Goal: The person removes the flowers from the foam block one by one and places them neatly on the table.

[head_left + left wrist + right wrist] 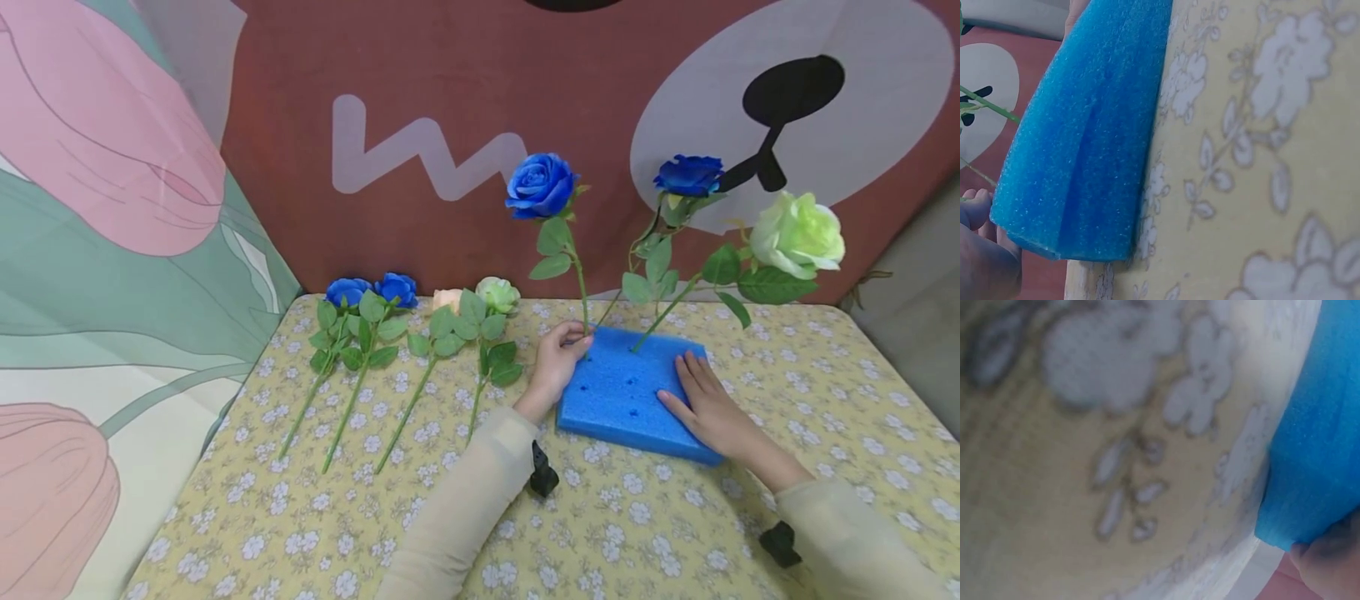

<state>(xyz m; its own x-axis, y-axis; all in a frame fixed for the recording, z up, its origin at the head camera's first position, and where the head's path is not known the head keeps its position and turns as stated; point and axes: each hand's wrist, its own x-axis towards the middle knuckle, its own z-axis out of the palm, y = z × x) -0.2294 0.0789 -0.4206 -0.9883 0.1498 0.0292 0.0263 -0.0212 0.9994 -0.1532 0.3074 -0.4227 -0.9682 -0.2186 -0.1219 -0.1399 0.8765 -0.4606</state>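
Observation:
In the head view a blue foam block with several small holes lies on the table. Three artificial roses stand in it: a blue rose at the left, a darker blue rose behind, and a pale green rose leaning right. My left hand pinches the left blue rose's stem low down, at the block's far left corner. On the block's right side rests my right hand, fingers extended over its top. The left wrist view shows the block's side and part of the left hand.
To the left, two blue roses, a peach rose and a light green rose lie on the floral tablecloth, stems toward me. A printed cloth backdrop hangs behind the table.

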